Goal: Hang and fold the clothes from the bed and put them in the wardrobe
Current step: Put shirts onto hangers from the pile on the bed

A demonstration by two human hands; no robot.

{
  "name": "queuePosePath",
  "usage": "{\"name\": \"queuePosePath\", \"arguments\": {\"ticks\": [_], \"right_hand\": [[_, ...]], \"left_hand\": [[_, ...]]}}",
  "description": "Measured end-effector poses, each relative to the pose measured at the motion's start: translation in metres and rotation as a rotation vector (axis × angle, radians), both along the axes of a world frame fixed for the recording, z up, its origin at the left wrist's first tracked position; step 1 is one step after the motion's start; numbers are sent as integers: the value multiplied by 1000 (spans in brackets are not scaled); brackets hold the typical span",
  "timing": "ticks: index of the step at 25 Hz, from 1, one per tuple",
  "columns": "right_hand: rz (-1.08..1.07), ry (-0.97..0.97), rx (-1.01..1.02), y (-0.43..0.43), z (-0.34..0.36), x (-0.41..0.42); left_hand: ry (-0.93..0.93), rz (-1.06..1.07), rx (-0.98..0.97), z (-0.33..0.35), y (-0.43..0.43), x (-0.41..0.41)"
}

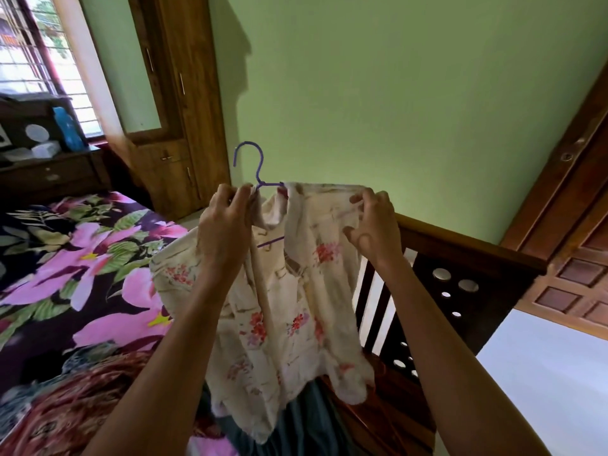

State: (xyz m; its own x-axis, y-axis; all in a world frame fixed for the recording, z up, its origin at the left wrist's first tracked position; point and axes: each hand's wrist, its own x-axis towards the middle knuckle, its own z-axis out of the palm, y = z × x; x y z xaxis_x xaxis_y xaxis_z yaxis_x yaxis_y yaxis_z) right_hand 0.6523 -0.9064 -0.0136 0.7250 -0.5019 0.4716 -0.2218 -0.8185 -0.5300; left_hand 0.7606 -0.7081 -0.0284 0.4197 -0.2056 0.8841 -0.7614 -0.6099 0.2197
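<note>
- A person holds up a cream floral top in mid-air over the near right part of the bed, in front of the green wall.
- A purple hanger sits inside the top. Its hook sticks up above the neckline, and a short length of its lower bar shows through the neck opening.
- The left hand is closed in a pinch. Its thumb and fingers grip the left shoulder of the top together with the hanger, just below the hook.
- The right hand pinches the right shoulder of the top between thumb and forefinger, with the other fingers loosely curled beneath.
- The top hangs crumpled and uneven, its hem down near the person's forearms.
- The bed carries a dark sheet with large pink flowers and green leaves.
- A reddish-brown patterned garment lies on the near part of the bed, and a grey-blue garment lies beneath the hanging top.
- A dark wooden bed end with round holes and slats stands right of the top.
- The wooden wardrobe stands far left of centre, against the wall, its doors closed.
- A blue bottle stands on a dark cabinet at far left, below a barred window.
- A panelled wooden door is at the right edge.
</note>
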Motion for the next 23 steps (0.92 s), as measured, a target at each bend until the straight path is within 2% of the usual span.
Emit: {"name": "queuePosePath", "arguments": {"ticks": [3,6,10,16,18,21,23], "right_hand": [[-9,-9,9,-5,-9,1],[-20,-92,-142,-6,-9,5],[175,-3,-204,-15,-1,7],[495,-42,92,5,6,14],[454,-106,141,11,2,18],[239,-276,238,-4,-5,10],[126,-284,280,-16,-15,-1]], "left_hand": [[-65,-1,107,-8,0,0],[-26,-2,138,-15,0,0],[-40,-29,147,-18,7,5],[-106,-200,191,-24,7,2],[-85,-214,181,-23,4,0],[-31,-169,145,-23,12,6],[-4,-116,176,-23,17,8]]}}
